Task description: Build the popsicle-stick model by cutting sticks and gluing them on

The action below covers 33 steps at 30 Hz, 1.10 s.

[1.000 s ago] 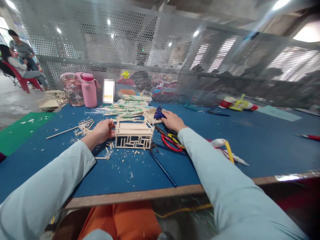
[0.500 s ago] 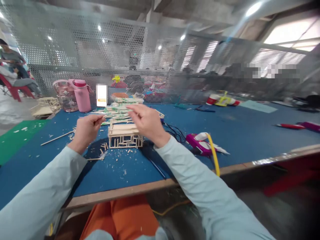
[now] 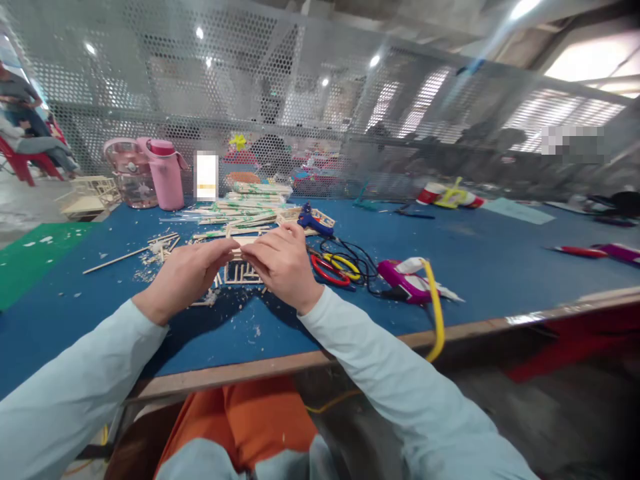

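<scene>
A small model of pale wooden sticks [image 3: 245, 272], with latticework on its front side, stands on the blue tabletop. Over its left top end is my left hand [image 3: 187, 277], fingers bent together toward the thumb. My right hand [image 3: 285, 263] comes over the right top end with its fingers closed, and its fingertips nearly meet those of the left. Whatever lies between the fingertips is hidden. Behind the model are bundles of wooden sticks [image 3: 260, 200] in green-printed wrappers. Offcuts [image 3: 157, 250] and a long stick [image 3: 117, 259] lie to the left.
Right of my hands lie red-handled [image 3: 330, 270] and yellow-handled [image 3: 345, 265] tools, black cords, a blue glue gun [image 3: 315, 222] and a purple glue gun [image 3: 407, 283] near a yellow strip [image 3: 436, 313]. A pink bottle [image 3: 167, 177] and a lit phone [image 3: 207, 177] stand behind, before a perforated metal screen [image 3: 240, 87].
Both hands have moved inward and lower over the model, bringing their fingertips close together. My view has shifted slightly, and the coloured handles and blue glue gun now show beside my right hand.
</scene>
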Motion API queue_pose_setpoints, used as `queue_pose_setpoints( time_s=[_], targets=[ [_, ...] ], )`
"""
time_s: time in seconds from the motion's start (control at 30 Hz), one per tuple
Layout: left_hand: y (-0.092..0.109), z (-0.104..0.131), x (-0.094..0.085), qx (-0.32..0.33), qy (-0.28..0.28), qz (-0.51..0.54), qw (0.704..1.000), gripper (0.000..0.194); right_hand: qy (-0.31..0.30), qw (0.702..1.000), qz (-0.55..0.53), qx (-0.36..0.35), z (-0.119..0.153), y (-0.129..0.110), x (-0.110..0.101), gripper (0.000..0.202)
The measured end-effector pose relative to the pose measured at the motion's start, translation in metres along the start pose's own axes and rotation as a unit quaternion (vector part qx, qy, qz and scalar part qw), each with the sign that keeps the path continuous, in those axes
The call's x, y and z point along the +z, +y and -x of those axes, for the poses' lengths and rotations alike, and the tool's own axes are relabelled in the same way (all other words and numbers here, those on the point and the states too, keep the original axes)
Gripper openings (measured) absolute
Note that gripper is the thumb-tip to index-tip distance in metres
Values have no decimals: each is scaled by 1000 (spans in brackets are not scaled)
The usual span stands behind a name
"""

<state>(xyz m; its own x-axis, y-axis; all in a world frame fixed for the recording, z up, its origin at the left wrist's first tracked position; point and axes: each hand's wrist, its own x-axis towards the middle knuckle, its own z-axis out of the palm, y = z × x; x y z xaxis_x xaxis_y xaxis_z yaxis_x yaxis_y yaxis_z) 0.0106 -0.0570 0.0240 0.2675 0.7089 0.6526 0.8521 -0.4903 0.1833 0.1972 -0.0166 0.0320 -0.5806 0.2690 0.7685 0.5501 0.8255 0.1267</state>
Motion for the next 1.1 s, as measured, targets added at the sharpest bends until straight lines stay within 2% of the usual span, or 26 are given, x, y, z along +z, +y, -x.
queue_pose_setpoints(
  time_s=[0.17, 0.3, 0.47, 0.57, 0.67, 0.7, 0.83, 0.9, 1.1],
  targets=[
    [4, 1, 1, -58, -56, 23, 996, 32, -22, 999, -33, 5, 9, 2, -4, 19],
    [5, 0, 4, -77, -61, 39, 994, 31, 0, 998, -36, 42, 12, 1, -3, 20],
    [7, 1, 2, -83, -66, 75, 991, 29, -24, 998, -54, 27, 13, 4, -1, 22],
    [6, 2, -3, -118, -24, 95, 988, 28, -31, 998, -45, 25, 15, 10, 3, 22],
    [-3, 2, -4, -202, 33, 91, 975, 32, -57, 998, -24, 12, 17, 16, 9, 23],
    [-7, 2, -3, -224, 27, 85, 970, 31, -67, 998, -17, 7, 18, 18, 11, 24],
    [-19, 0, 8, -270, -82, 79, 956, 22, -79, 997, -1, -8, 20, 22, 16, 25],
    [-20, 0, 13, -285, -113, 90, 948, 23, -81, 997, 3, -12, 20, 22, 18, 25],
    [-11, 1, 17, -277, -114, 114, 947, 27, -91, 996, 6, -22, 18, 20, 21, 25]
  ],
)
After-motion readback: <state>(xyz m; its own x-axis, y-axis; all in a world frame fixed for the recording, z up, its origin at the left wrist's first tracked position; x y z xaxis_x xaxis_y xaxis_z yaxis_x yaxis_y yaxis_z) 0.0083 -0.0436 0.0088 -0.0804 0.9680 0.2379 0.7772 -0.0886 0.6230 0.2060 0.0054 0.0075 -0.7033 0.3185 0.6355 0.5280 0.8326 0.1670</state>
